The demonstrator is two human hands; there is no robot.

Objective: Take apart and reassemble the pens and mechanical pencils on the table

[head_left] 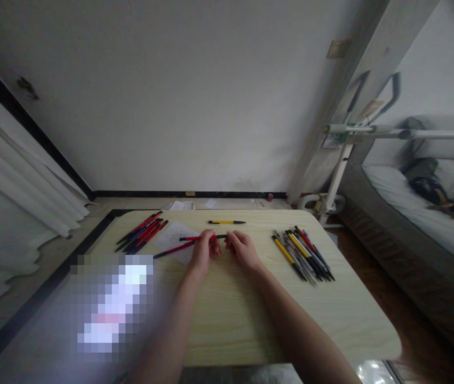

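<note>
Over the middle of the table, my left hand [205, 253] is closed around the red barrel of a pen [190, 238]. My right hand [243, 249] pinches the black end of the same pen, which lies level between both hands. A second red pen with a dark end [173, 249] rests on a sheet of paper [170, 233] and runs toward my left hand, where its other end is hidden. Beyond my hands lies a yellow pen with black ends [227, 222].
A pile of red and dark-blue pens [141, 232] is at the table's left. At the right lies a pile of yellow, clear, red and black pens [302, 254]. The pale wooden table [227, 314] faces a wall. White exercise equipment [339, 176] and a sofa [390, 256] stand right.
</note>
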